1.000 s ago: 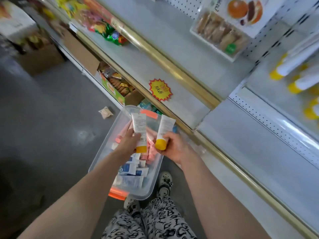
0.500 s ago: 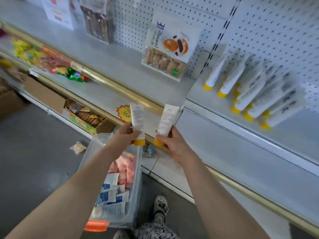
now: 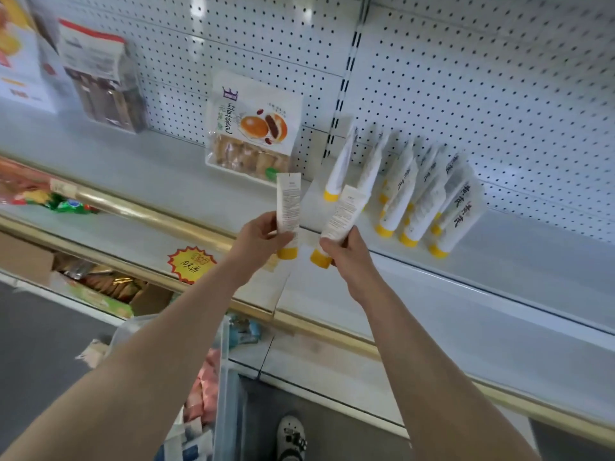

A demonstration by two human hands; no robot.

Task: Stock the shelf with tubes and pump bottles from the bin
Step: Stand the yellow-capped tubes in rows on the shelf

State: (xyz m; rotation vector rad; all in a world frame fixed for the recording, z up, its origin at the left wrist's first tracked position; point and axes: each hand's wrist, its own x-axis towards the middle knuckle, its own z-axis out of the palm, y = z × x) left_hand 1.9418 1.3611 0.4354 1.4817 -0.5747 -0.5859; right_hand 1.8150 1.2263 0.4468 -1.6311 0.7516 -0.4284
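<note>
The left hand (image 3: 263, 237) grips the left tube (image 3: 288, 207), white with a yellow cap, and holds it nearly upright with the cap down and the flat crimped end up. Just beside it, the right hand (image 3: 346, 254) grips the right tube (image 3: 342, 214), of the same kind, cap down and leaning to the right. Both tubes are held in the air in front of the shelf (image 3: 532, 271), apart from each other. On that shelf, to the right of the hands, a row of tubes (image 3: 416, 201) stands on yellow caps and leans back against the pegboard (image 3: 466, 78). A pastry bag (image 3: 253, 128) stands on the shelf section to the left. Low down, partly hidden by the left forearm, the clear bin (image 3: 226, 377) sits on the floor with pink and blue-white packs inside.
</note>
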